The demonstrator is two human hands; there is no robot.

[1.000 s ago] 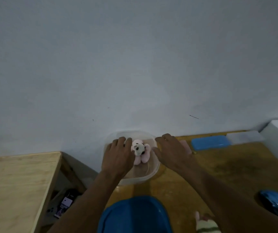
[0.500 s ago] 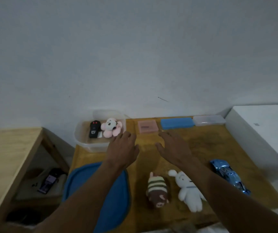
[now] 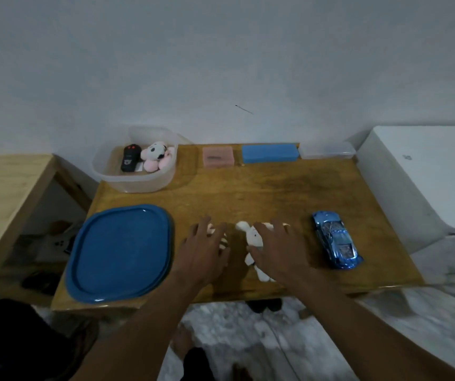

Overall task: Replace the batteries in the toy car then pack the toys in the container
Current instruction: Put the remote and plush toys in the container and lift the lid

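Grabbing two soft toys at once is the likely weak point. Each hand would have only a loose hold on a limp plush, so one could slip out on the way across the table (image 3: 248, 193), or catch the container's rim and drop outside.

The left hand (image 3: 203, 251) lies spread over a second toy (image 3: 210, 229) that is almost wholly hidden, with only pale bits showing between the fingers. The right hand (image 3: 278, 251) lies spread over the white rabbit plush (image 3: 252, 237), whose head pokes out at 10 o'clock from the knuckles and a leg at 7 o'clock. Both sets of fingers are splayed and nearly straight, curled round nothing. Whether they press the toys or hang just above them cannot be told.

The blue toy car (image 3: 336, 239) sits untouched at 3 o'clock from the right hand, where a careless wrist might knock it. The blue lid (image 3: 119, 253) lies at 9 o'clock from the left hand. Farther off, at 11 o'clock, the clear container (image 3: 138, 185) holds a black remote (image 3: 130, 158) and a pink-and-white plush (image 3: 155, 156). A pink box (image 3: 218, 157), a blue box (image 3: 269, 153) and a clear box (image 3: 326, 150) line the 12 o'clock edge.
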